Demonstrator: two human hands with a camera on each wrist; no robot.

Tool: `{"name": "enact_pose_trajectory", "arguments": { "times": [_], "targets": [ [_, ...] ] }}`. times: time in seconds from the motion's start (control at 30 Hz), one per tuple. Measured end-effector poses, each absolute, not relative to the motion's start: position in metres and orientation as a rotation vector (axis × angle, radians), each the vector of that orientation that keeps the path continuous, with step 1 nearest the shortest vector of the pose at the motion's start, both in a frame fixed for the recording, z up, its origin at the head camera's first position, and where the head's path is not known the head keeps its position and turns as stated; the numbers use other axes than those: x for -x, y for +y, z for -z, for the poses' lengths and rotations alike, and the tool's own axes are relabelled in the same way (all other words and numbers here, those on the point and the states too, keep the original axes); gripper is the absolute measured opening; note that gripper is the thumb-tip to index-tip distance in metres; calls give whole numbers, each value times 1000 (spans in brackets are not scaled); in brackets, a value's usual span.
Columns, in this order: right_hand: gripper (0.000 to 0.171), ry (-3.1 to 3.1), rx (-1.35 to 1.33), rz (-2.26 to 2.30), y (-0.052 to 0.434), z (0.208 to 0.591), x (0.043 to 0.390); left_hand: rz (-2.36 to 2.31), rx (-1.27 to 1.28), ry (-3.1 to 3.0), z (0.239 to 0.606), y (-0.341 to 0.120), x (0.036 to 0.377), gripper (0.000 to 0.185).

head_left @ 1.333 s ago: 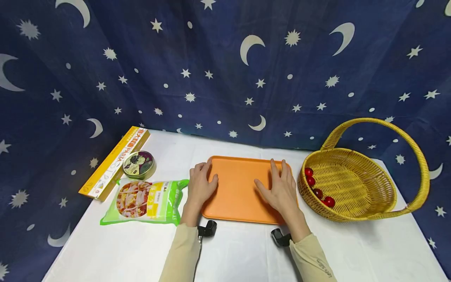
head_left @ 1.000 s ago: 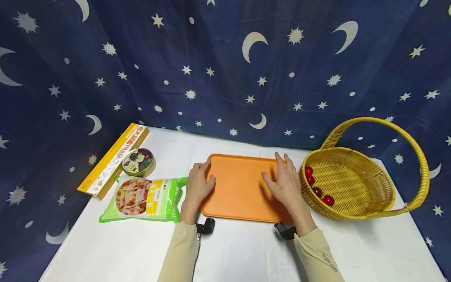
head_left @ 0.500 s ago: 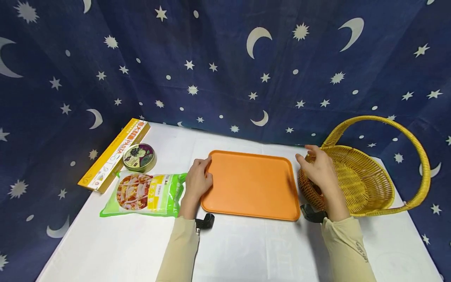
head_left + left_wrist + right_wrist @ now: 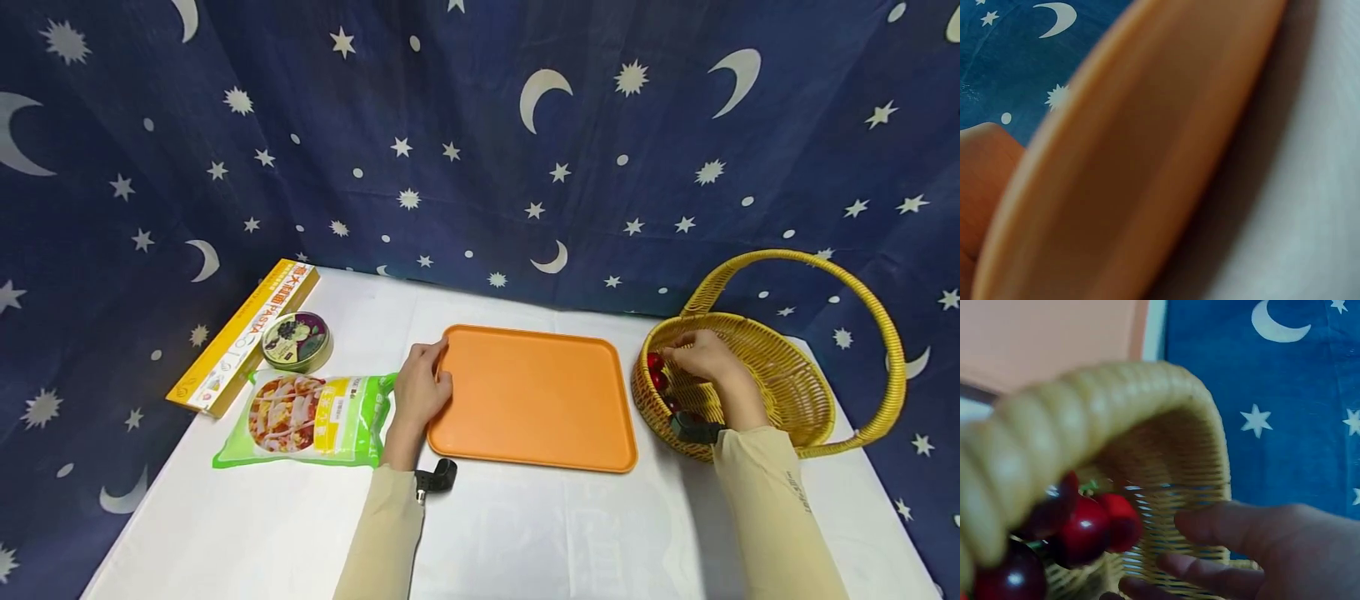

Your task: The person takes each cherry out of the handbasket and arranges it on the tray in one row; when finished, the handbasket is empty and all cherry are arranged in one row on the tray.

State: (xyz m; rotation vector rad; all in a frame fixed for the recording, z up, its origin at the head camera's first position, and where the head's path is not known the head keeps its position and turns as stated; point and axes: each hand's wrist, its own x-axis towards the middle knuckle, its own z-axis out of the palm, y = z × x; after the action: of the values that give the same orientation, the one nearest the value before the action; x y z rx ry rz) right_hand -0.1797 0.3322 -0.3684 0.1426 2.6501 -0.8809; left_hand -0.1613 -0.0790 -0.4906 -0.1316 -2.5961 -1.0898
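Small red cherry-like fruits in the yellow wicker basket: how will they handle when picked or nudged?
The small red round fruits look smooth and glossy, so probably slippery in a pinch. Being round, they would likely roll if released on the flat orange plastic tray. They lie clustered against the wall of the yellow wicker basket, where the right hand reaches, so lifting one may shift the others.

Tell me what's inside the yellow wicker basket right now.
Small red fruits lie against the near left wall of the basket. The right hand reaches in over them, hiding some, so their number is unclear.
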Motion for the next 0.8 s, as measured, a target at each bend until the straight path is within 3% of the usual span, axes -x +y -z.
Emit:
{"name": "enact_pose_trajectory", "arguments": {
  "times": [0.4,0.8],
  "targets": [
    [42,2500,-188,987,335,367,185,1099,131,-2581,489,-82,162,54],
    [27,2357,-236,998,340,378,198,1091,119,-2604,493,-78,160,53]
  ]
}}
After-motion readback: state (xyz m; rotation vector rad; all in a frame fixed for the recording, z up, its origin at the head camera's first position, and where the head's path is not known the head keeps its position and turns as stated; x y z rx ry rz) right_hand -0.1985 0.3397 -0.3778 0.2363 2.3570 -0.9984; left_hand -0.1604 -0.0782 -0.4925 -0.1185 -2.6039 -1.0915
